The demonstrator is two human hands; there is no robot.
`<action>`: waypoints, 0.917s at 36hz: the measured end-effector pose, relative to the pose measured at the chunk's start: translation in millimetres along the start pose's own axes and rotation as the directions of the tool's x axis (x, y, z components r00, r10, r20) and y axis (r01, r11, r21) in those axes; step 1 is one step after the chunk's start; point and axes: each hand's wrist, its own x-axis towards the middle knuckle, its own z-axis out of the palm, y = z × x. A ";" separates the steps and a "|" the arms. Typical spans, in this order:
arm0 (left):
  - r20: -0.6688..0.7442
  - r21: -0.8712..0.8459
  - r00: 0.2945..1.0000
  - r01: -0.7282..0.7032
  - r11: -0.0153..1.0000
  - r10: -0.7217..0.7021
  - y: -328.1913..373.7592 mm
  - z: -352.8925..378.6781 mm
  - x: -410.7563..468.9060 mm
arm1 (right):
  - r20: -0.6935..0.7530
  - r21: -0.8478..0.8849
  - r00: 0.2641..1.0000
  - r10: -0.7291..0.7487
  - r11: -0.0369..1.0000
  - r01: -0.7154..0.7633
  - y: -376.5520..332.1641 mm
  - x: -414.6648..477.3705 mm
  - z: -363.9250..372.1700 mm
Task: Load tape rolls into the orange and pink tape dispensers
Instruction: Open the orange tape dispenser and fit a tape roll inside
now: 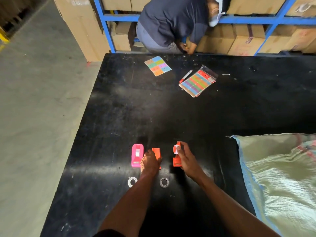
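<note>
Pink tape dispenser (137,155): is being left flat on the black table (119,108), furthest left of the task's things, just beside the left hand; a white piece is showing in its well, though whether that is a loaded roll cannot be told.

Left tape roll (132,181): is being left on the table, nearer than the pink dispenser and apart from it, untouched.

Left hand (150,162): is being pressed down, fingers curled, over an orange dispenser part (157,153); whether the part is truly being pinched or only pinned to the table cannot be told.

Right tape roll (164,182): is being left between the two forearms, unloaded.

Right hand (186,159): is being closed around the orange dispenser body (177,159), with the thumb being laid on a white hub (176,149) at its top.

Step judged: the orange dispenser is being held in two pieces, so loading is judged barely begun.

Risk: the white hub is being held only by a thumb, so it could be dropped and rolled off if the grip is eased.

Risk: the rolls are being left close to the wrists, so one could be knocked toward the table edge by a forearm.

Woven sack (277,177): is being left at far right, clear of the work.
</note>
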 end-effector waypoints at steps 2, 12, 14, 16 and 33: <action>0.004 -0.011 1.000 -0.003 1.000 0.004 -0.7 0.1 -0.1 | 0.010 -0.001 1.000 0.008 1.000 -0.008 -0.1 -1.4 -0.1; -0.147 -0.043 0.985 -0.094 0.995 0.087 0.8 -1.4 -5.4 | -0.017 0.025 1.000 0.019 1.000 -0.019 2.9 -3.6 -0.9; -0.305 -0.193 0.940 -0.217 0.957 0.152 6.1 -1.6 -8.2 | -0.031 0.041 0.999 0.020 0.999 -0.018 2.0 -5.2 0.3; -0.347 -0.411 0.923 -0.308 0.858 0.165 13.6 -7.7 -13.3 | -0.040 0.051 0.999 0.024 0.998 -0.022 6.1 -4.8 2.2; 0.095 -0.802 0.865 -0.226 0.552 0.493 34.4 -33.2 -34.0 | 0.008 0.119 1.000 -0.018 0.993 0.017 31.8 -5.0 -9.5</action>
